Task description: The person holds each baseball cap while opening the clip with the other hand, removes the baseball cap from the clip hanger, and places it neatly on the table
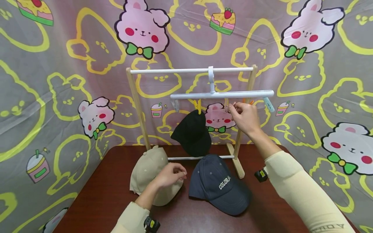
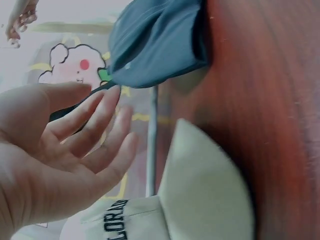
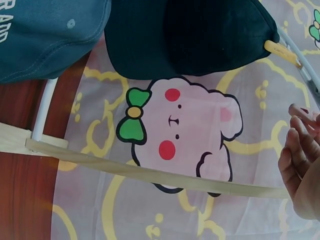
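Observation:
A black cap (image 1: 193, 134) hangs from a yellow clip (image 1: 199, 106) on a white hanger (image 1: 221, 95). Just under the hanger's bar, right of the black cap, my right hand (image 1: 246, 117) pinches a small pinkish clip (image 1: 227, 109), partly hidden by the fingers. Over a beige cap (image 1: 145, 166) on the table hovers my left hand (image 1: 172, 174), its fingers loosely bent and holding nothing; the left wrist view shows the same hand (image 2: 75, 150) with its palm bare. Beside it lies a dark blue cap (image 1: 215, 184) with white lettering.
A rack with wooden posts (image 1: 138, 110) and a white top rail (image 1: 175, 71) stands at the back of the dark red table (image 1: 102, 187). Other clips on the hanger are a clear one (image 1: 175, 105), an orange one (image 1: 251, 102) and a light blue one (image 1: 268, 104). Behind hangs a patterned cloth (image 1: 96, 84).

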A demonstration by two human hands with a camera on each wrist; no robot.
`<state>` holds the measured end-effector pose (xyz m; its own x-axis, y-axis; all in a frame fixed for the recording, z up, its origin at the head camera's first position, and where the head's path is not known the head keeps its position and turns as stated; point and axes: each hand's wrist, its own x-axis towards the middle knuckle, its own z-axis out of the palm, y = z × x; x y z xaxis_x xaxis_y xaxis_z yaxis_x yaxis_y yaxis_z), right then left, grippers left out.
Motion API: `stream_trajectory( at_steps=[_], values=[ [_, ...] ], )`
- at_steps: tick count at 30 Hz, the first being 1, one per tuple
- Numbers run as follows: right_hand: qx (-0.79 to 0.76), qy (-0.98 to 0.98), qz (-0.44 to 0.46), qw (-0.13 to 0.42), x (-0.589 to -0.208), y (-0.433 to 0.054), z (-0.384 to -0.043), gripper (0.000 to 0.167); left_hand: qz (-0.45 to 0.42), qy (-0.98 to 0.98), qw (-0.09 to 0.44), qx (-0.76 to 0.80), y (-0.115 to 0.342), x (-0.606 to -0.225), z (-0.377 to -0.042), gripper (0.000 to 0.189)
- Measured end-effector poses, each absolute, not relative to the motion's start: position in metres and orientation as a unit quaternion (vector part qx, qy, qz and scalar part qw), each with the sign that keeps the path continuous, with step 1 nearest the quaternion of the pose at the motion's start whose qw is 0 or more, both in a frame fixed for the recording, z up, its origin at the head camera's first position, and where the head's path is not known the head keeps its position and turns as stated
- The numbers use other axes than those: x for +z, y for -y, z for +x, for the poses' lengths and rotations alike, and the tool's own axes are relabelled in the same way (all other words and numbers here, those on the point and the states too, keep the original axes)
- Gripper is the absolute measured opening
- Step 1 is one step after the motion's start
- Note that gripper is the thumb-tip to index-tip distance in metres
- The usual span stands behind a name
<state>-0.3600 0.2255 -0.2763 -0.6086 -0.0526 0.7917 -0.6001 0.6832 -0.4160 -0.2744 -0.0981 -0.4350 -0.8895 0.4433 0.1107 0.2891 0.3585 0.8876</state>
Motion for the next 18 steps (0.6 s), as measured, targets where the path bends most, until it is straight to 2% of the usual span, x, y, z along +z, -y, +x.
stream_trajectory(
  at_steps=[5,8,10,15,18],
  values=[
    [0.333,0.833,0.191,0.399,-0.274,-0.228,-0.358,0.030,0.179,-0.823,-0.003,0.539,0.102,-0.424,-0.283,0.010],
    [0.329,0.835,0.190,0.397,-0.274,-0.229,-0.357,0.029,0.149,-0.826,-0.041,0.543,0.103,-0.415,-0.288,0.015],
    [0.328,0.836,0.190,0.397,-0.273,-0.230,-0.357,0.028,0.130,-0.827,-0.054,0.544,0.103,-0.410,-0.291,0.024],
    [0.325,0.837,0.193,0.396,-0.272,-0.232,-0.356,0.027,0.095,-0.826,-0.045,0.554,0.101,-0.400,-0.297,0.058],
    [0.329,0.838,0.202,0.387,-0.272,-0.230,-0.355,0.026,0.085,-0.823,-0.045,0.560,0.098,-0.395,-0.302,0.069]
  ],
)
